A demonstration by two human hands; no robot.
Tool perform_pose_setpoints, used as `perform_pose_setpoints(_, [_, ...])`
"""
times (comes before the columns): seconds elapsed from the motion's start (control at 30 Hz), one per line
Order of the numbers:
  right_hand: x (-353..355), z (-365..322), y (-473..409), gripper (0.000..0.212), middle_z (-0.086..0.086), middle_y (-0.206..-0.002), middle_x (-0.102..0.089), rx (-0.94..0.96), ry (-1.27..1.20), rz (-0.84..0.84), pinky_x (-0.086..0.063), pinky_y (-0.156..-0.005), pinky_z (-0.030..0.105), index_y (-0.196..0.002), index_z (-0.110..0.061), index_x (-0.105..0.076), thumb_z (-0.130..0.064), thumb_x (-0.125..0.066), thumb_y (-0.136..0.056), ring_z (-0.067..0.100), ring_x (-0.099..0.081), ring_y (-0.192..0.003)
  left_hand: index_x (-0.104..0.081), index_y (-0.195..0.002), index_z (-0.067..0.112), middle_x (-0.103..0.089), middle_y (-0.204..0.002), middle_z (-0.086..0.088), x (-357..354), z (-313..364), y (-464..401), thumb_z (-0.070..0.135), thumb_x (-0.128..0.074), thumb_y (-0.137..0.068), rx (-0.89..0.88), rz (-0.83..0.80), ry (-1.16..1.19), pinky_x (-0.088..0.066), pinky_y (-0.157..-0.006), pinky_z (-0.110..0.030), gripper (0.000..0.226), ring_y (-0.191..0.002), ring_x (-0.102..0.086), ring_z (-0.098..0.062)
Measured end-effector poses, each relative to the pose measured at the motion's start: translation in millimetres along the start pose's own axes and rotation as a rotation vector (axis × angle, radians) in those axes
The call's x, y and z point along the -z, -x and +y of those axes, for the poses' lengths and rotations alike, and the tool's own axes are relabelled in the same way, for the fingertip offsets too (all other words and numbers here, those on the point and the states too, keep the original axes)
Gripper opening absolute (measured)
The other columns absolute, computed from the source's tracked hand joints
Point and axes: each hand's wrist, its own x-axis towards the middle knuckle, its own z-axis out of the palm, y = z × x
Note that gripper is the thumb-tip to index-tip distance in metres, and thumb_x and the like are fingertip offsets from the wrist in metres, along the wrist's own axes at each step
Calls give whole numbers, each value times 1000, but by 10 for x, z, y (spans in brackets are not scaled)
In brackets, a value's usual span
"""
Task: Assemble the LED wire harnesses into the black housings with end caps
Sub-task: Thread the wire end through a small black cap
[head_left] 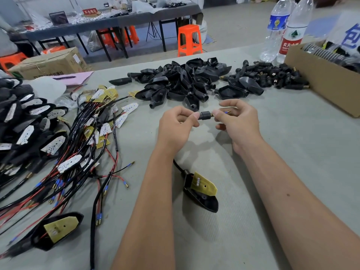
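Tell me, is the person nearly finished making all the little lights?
Not nearly. Done: a stack of filled housings sits at the far left. In hand: the left hand and right hand pinch a black end cap on a wire. Left: a heap of empty housings, loose end caps and tangled harnesses.

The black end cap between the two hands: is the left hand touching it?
Touching. The head view shows the left hand pinching one end of the black end cap with thumb and forefinger, no gap visible.
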Motion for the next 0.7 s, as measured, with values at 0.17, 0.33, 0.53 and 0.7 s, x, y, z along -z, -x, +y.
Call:
perform_pose_setpoints(0.17, [35,-4,-39,21,-6,-64,-69,-55,-164,88,-53,-58,19,-93,-12,-72,-3,-86,-80,6,-67,-62,-75,-93,19,-68,-73,-3,65,34,31,25,-82,-86,72,-134,58,-44,-63,-18,11,-67,-58,-10])
perform_pose_setpoints(0.33, [34,-13,-53,22,-4,-72,-73,-100,-277,136,-53,-62,21,-90,-13,-73,-5,-88,-78,10,-68,-68,-77,-102,10,-60,-73,-4,55,42,59,15,-72,-94,105,-180,39,-36,-53,-15,11,-54,-47,-5])
perform_pose_setpoints(0.53, [53,-37,-48,20,1,-71,-68,-137,-493,179,-52,-60,20,-88,-11,-70,2,-84,-81,14,-64,-65,-78,-91,12,-55,-56,15,68,53,62,20,-63,-101,115,-202,70,-28,-44,-12,20,-43,-35,-2])
perform_pose_setpoints(0.7, [24,-57,-12,18,8,-79,-70,-131,-588,172,-51,-58,17,-91,-9,-68,2,-80,-84,14,-64,-66,-79,-93,11,-62,-71,4,28,65,58,16,-63,-100,141,-190,81,-29,-46,-12,18,-43,-40,0])
